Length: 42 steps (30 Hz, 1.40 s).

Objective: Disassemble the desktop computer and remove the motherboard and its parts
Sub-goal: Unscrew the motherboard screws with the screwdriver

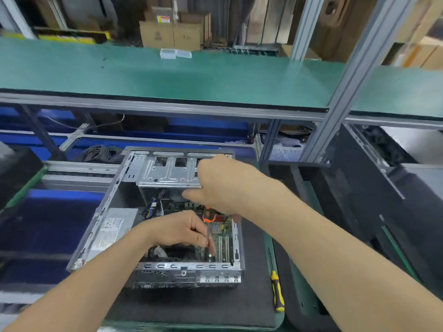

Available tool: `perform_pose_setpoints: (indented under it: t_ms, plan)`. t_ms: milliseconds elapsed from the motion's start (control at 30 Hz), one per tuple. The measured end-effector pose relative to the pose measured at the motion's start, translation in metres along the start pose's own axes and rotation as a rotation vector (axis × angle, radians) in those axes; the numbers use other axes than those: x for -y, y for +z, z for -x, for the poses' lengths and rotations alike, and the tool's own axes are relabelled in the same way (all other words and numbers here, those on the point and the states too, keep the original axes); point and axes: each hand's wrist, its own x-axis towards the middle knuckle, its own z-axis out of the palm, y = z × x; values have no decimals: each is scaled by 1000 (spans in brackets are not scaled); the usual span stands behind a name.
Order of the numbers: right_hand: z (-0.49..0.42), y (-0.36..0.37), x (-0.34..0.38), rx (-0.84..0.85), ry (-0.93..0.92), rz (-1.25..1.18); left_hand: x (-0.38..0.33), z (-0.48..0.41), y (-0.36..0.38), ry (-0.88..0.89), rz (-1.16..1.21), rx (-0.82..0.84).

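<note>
We've got the green motherboard [227, 233] sitting inside the open grey metal computer case [96, 219], right under both hands. Our right hand [223, 185] grips the orange-and-black screwdriver [208, 215] from above, and our left hand [177, 231] pinches its thin shaft just over the board. A yellow-and-black screwdriver [276, 291] lies on the dark grey mat [251, 259], down right of the left hand.

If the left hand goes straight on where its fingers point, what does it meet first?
Probably the motherboard, just below the shaft of the orange screwdriver that the left hand pinches; depth is unclear.
</note>
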Motion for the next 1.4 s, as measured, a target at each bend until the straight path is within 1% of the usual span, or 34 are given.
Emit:
perform_pose_setpoints:
  t_ms: [67, 100, 167, 233, 333, 433, 533, 600, 700, 767, 833, 867, 900, 933, 967, 1033, 1067, 1133, 1167, 1267, 1333, 1400]
  plan:
    - [4, -3, 2, 37, -44, -11, -7, 9, -4, -15, -54, -32]
    - [7, -5, 1, 59, -75, -8, -10, 13, -7, -28, -70, -81]
    - [14, -10, -2, 129, -167, 3, -14, 18, -12, -8, -1, -184]
    - [22, -18, -5, 218, -240, -15, -22, 20, -15, 55, 77, -229]
    - [28, -29, -8, 314, -281, 38, -36, 18, -13, 143, 101, -216]
    - [27, -31, -6, 360, -317, 126, -47, 15, -3, 214, 143, -152]
    - [28, -34, 0, 402, -342, 162, -55, 15, 3, 261, 129, -138]
    - [30, -37, 5, 420, -336, 196, -58, 16, 7, 268, 136, -155]
    - [34, -37, 10, 397, -296, 198, -57, 15, 14, 249, 224, -213]
    - [38, -34, 15, 292, -211, 257, -53, 16, 19, 301, 267, -214]
    - [38, -29, 21, 104, -52, 328, -53, 17, 22, 346, 283, -218]
    - [36, -26, 23, 79, -18, 402, -53, 17, 23, 349, 290, -230]
    - [35, -24, 31, 130, 22, 459, -52, 17, 23, 354, 307, -219]
    - [33, -23, 37, 230, 19, 528, -51, 17, 24, 367, 321, -192]
    - [32, -21, 43, 261, 19, 500, -50, 16, 24, 377, 333, -164]
    - [36, -21, 50, 264, 58, 386, -48, 14, 24, 375, 334, -154]
    - [35, -21, 48, 269, 76, 376, -48, 14, 23, 376, 324, -160]
    - [33, -20, 38, 218, 137, 332, -49, 12, 22, 396, 282, -158]
    - [33, -19, 34, 187, 168, 268, -49, 12, 22, 402, 264, -158]
    - [35, -20, 26, 260, 120, 227, -52, 11, 19, 413, 273, -142]
    - [39, -26, 24, 318, 24, 208, -52, 10, 18, 422, 275, -121]
    - [38, -30, 24, 365, -103, 243, -50, 10, 17, 407, 285, -94]
